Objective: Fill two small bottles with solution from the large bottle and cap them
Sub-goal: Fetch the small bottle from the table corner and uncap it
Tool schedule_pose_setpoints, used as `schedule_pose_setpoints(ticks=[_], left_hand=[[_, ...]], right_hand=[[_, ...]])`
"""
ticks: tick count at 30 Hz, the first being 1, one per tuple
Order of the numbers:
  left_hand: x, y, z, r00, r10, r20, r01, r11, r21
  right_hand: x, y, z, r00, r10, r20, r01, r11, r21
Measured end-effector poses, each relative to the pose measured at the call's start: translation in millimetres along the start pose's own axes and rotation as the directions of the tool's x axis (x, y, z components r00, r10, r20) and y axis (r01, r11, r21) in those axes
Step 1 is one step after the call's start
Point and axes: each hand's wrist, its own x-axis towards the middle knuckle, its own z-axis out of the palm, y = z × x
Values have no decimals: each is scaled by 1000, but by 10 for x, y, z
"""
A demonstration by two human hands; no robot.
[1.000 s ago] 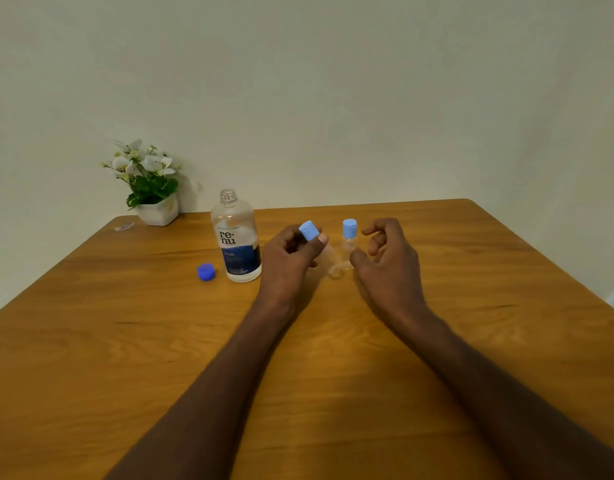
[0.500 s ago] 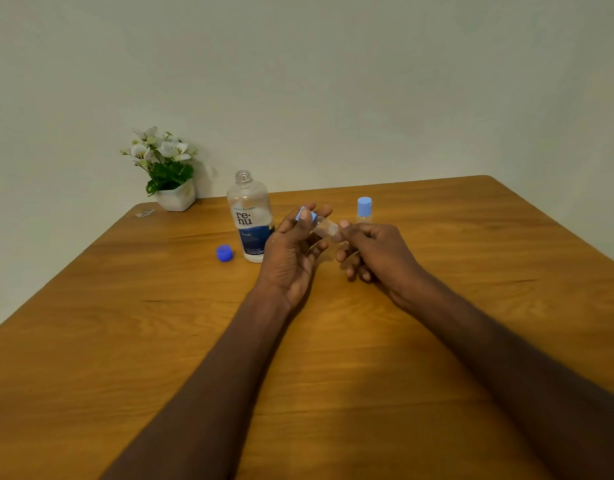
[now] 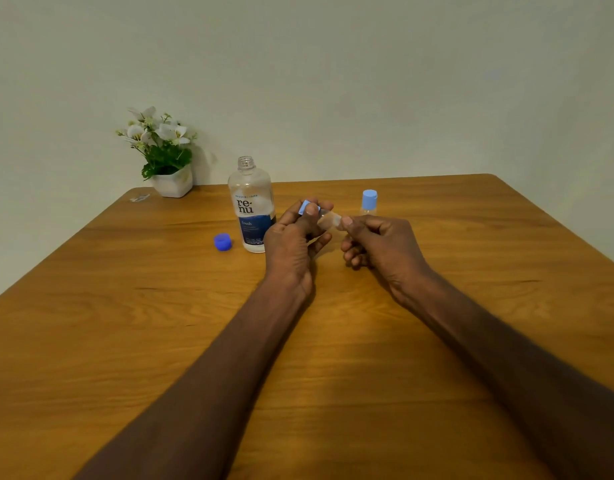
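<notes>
Pale wall behind, wood table (image 3: 125, 341) under both arms. Large bottle (image 3: 251, 206), uncapped, upright just left of left hand (image 3: 291, 237); its dark blue cap (image 3: 223, 242) further left. Potted plant (image 3: 165, 154) far left at the back. Capped small bottle (image 3: 368, 201) upright just behind right hand (image 3: 381, 244). Both hands pinch a tilted clear small bottle (image 3: 328, 220) held between them: left fingers on its light blue cap (image 3: 304, 206), right on its base.

held small bottle (image 3: 328, 220) mostly behind fingers, label fine print unreadable — tiny
</notes>
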Motion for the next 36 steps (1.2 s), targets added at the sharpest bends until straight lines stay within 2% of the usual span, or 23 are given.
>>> schedule_pose_setpoints(ticks=[4,9,19,25,28,32,36], left_hand=[[-16,31,-14,1000,-12,25,12,1000,-11],[-6,62,-37,992,-38,122,47,996,-78],[6,58,-34,996,-27,80,41,984,-171],[-29,80,-30,994,-62,85,79,971,-224],[-17,98,-42,995,-61,80,79,966,-246],[-21,93,-42,995,-64,82,82,967,-240],[-7,88,-41,995,-70,71,84,972,-221]], right_hand=[[-21,-1,-11,999,-2,41,1,1000,24],[-29,-57,-38,991,86,102,-92,994,58],[-17,-96,-139,984,127,123,-143,981,133],[-6,-115,-167,977,123,175,-144,983,115],[1,-119,-140,977,144,156,-161,981,104],[-6,-107,-162,983,123,138,-140,983,119],[3,-144,-165,974,159,161,-181,975,130]])
